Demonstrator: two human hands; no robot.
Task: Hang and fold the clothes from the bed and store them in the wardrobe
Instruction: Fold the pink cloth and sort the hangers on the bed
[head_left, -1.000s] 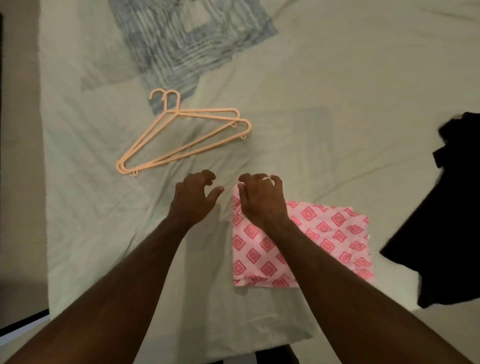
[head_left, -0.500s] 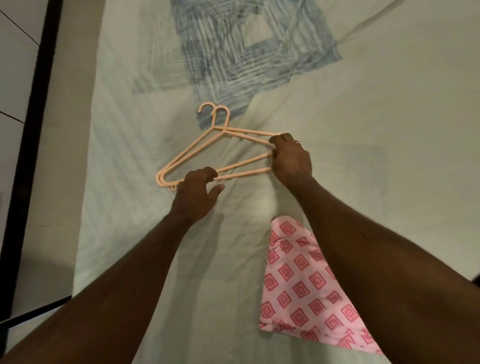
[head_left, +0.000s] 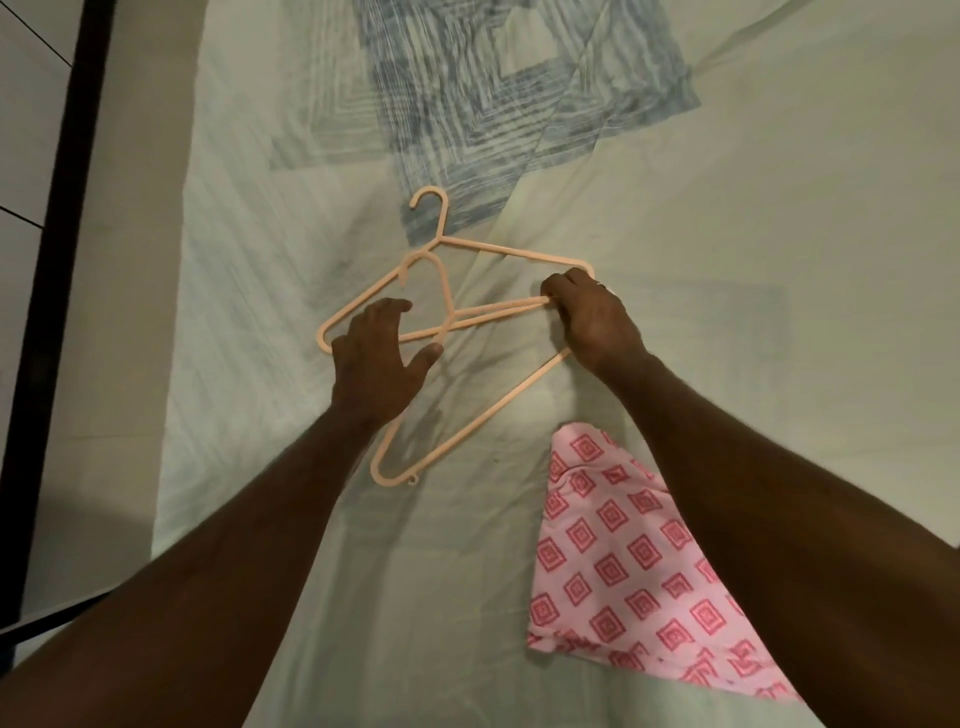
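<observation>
Two peach hangers lie on the bed (head_left: 727, 260), overlapping. The near hanger (head_left: 470, 415) is gripped at its right shoulder by the right hand (head_left: 592, 322), whose fingers (head_left: 556, 288) are curled round its bars where they meet the far hanger (head_left: 498, 249); the two are judged to be in the course of being pulled apart, so that one can be taken alone. The left hand (head_left: 376, 358) is held over the far hanger's left end, fingers loosely spread and nothing gripped, probably to keep that hanger down. A folded pink patterned cloth (head_left: 623, 571) lies on the bed nearer the person, partly hidden by the right forearm, apart from both hangers. No wardrobe is seen.
</observation>
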